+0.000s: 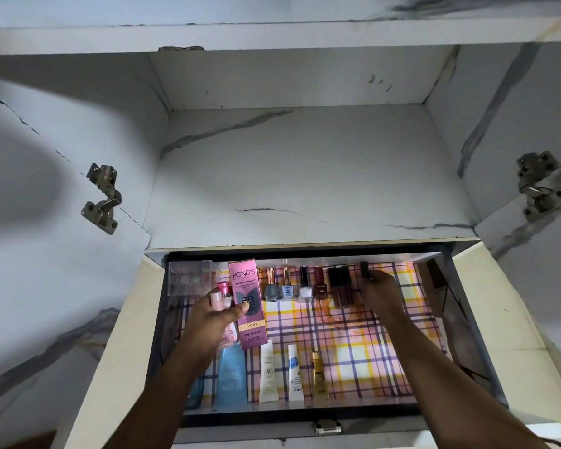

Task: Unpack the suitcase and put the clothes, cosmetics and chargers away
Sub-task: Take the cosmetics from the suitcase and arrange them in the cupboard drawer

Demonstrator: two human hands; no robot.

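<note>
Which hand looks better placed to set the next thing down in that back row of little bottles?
The right hand, probably. It already reaches to the back row's right end, its fingers pinching a small dark tube beside the dark lipsticks. The left hand is full, gripping the pink Pond's box and a small pink bottle.

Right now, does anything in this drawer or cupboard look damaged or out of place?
The cosmetics lie in tidy rows in the drawer. The one flaw is the shelf edge above the cupboard opening, upper left: its laminate is chipped, showing dark, ragged core. Nothing is spilled.
</note>
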